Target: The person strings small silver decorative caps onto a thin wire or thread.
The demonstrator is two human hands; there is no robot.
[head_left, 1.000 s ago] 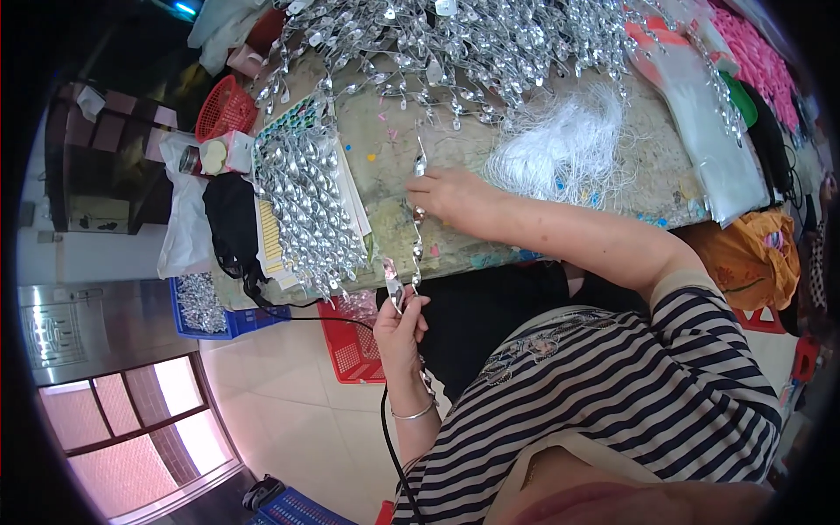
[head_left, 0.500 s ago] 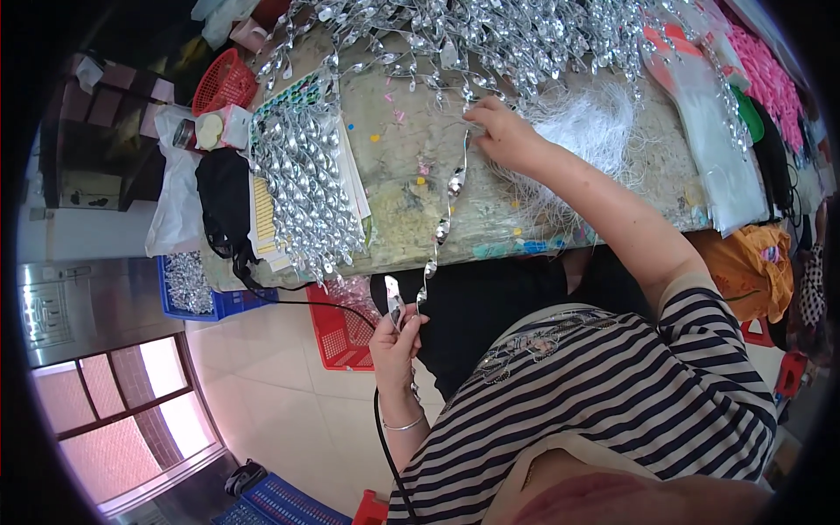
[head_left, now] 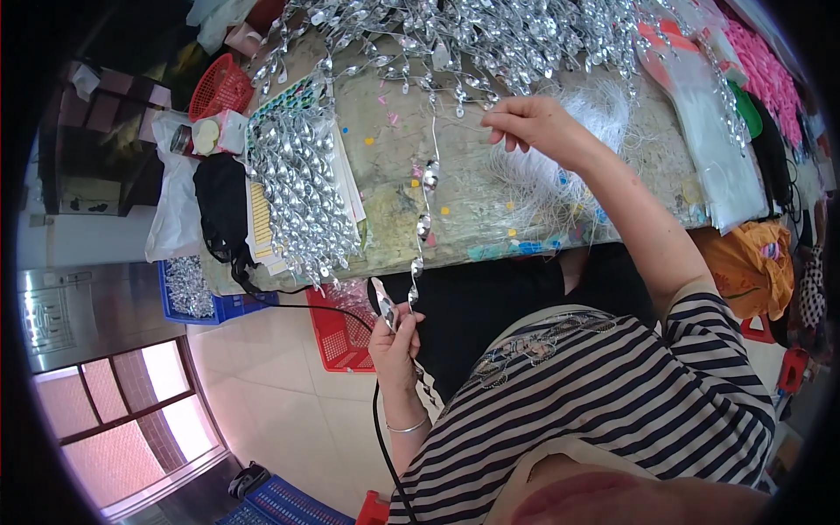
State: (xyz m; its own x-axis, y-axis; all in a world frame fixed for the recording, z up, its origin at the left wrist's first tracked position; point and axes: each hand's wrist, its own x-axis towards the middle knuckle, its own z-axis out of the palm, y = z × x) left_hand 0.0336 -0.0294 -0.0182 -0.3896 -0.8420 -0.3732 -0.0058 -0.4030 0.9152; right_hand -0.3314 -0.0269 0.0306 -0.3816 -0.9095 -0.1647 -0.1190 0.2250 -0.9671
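My left hand (head_left: 396, 348), low in front of the table edge, pinches a silver twisted foil strand (head_left: 423, 229). The strand rises from my fingers over the table edge towards a large heap of similar silver strands (head_left: 525, 44) at the back. A broader shiny silver piece (head_left: 382, 302) stands up beside the same fingers. My right hand (head_left: 535, 127) is raised over the table below the heap, fingers drawn together. A thin line seems to meet its fingertips, too fine to make out. Just under that hand lies a tangle of white thread (head_left: 569, 162).
Silver strands (head_left: 306, 192) lie on cards at the table's left, beside a black bag (head_left: 220, 197) and a red basket (head_left: 220, 87). Clear plastic bags (head_left: 713, 149) lie right. Red (head_left: 337, 341) and blue crates (head_left: 188, 302) stand below; a black cable (head_left: 379, 429) hangs past my left arm.
My right hand has moved right, away from the strand. The strand's upper part has shifted left across the table. My left hand has barely moved and keeps its pinch.
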